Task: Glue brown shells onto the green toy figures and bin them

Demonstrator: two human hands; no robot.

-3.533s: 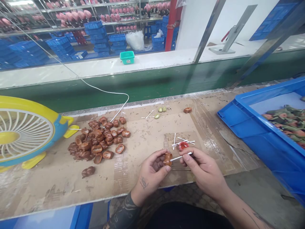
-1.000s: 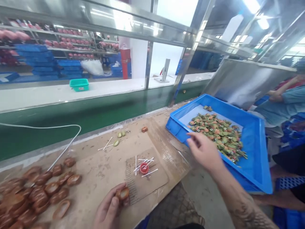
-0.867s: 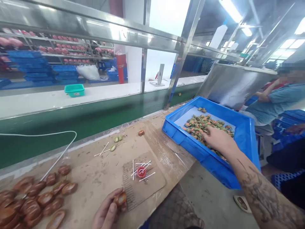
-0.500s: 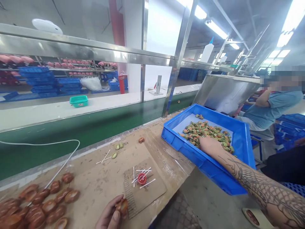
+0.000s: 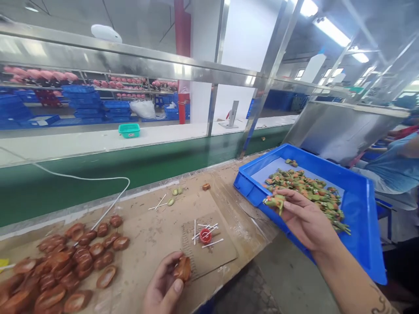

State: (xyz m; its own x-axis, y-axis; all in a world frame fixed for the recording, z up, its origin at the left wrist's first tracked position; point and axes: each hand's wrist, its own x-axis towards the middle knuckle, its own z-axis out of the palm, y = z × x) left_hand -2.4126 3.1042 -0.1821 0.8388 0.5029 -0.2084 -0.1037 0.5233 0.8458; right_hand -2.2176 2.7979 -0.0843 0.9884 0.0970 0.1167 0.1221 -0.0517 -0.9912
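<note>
"What might go wrong?"

"Seven o'clock: left hand [image 5: 165, 285] pinching a brown piece [image 5: 183, 268]; squeezing too hard could dent it. Four: right hand [image 5: 309, 222] pinching a green figure [image 5: 275, 202]; a light fingertip hold could drop it."

"And the containers?"

"Between nine and ten: teal basket [image 5: 129, 134], contents unclear. Six: red pot [image 5: 207, 241], swabs [image 5: 195, 231] across it. Four: blue tray [image 5: 358, 226], heaped with similar figures [image 5: 307, 185]."

Held brown piece [image 5: 182, 269]: smooth, glossy, plastic-looking
Loose brown pieces [image 5: 82, 257]: same shiny finish — duller in the hollows
Green figure [image 5: 275, 201]: painted-looking, slight sheen
Blue tray [image 5: 250, 192]: smooth moulded plastic, soft sheen
Cardboard [image 5: 153, 231]: matt, stained — shiny where clear tape [image 5: 240, 229] covers it
Overhead rail [image 5: 147, 59]: smooth, reflective metal
Green panel [image 5: 166, 155]: smooth, softly reflective
White bag [image 5: 144, 109]: thin crinkled plastic
</note>
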